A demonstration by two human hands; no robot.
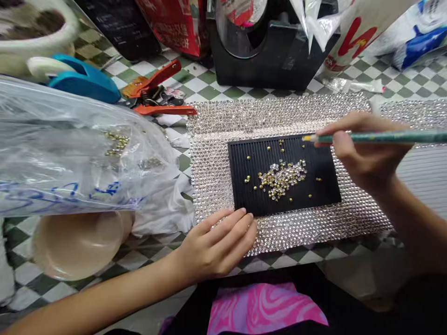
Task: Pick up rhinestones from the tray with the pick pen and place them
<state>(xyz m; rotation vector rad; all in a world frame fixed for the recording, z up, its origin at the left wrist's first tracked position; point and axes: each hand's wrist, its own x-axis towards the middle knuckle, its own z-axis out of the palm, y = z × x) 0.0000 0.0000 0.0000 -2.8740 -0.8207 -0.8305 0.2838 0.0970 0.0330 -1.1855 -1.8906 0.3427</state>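
On the checked table: a glittering rhinestone mat with a black ridged tray lying flat on it, slightly turned.
Black ridged tray: between the two hands, its near left corner at the left fingertips and its far right corner by the right hand.
Loose stones: heaped around the tray's middle, clear and gold-coloured, with single ones scattered about; beyond the left fingertips and to the left of the right hand.
Left hand: open, palm down, fingers extended over the mat and up to the tray's near edge.
Right hand: closed in a pinch on a green pencil-like tool, held nearly level, its yellow tip over the tray's far edge.
Left side: a clear plastic bag with blue writing, partly over a round bowl.
Far side: orange-handled cutters near the mat's far left corner; a black holder behind the mat.
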